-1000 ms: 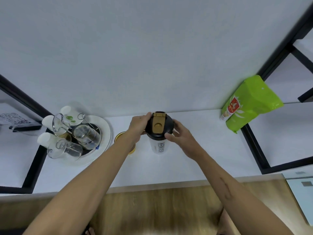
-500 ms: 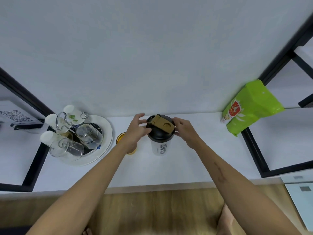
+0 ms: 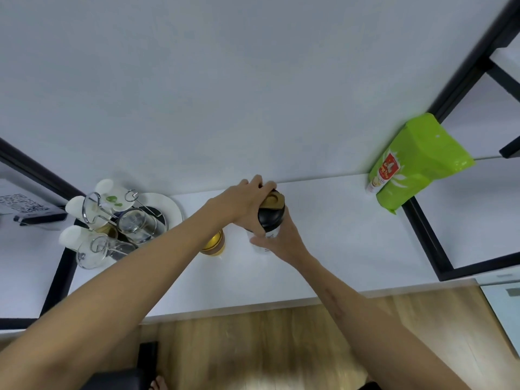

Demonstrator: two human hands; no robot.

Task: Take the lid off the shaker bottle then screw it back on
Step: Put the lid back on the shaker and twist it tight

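The bottle [image 3: 266, 237] stands upright at the middle of the frame, on the white counter [image 3: 323, 237] close to the wall, so its long axis runs straight up toward the camera and any turn of the lid [image 3: 270, 213] must go round that axis. The black lid with its tan flip cap sits on top of the bottle, and whether the thread is seated or already loose cannot be told. The left hand [image 3: 246, 205] comes in from the lower left and lies over the lid's left side, its fingers [image 3: 260, 182] curled round the far rim and the thumb down the near side. The right hand [image 3: 277, 239] comes from the lower right and sits lower, its fingers [image 3: 257, 241] wrapped round the pale body under the lid. So the left hand is the one on the lid and the right braces the bottle; I judge the twist falls to the left hand. Counting outward: one bottle, one lid, two hands. Just left of the bottle, partly under the left forearm, stands one yellow cup [image 3: 214, 243]. At the left edge a round tray [image 3: 171, 209] holds several glasses and white cups on a wire rack; their exact number is unclear. At the upper right one green bag [image 3: 422, 161] leans against a black frame.
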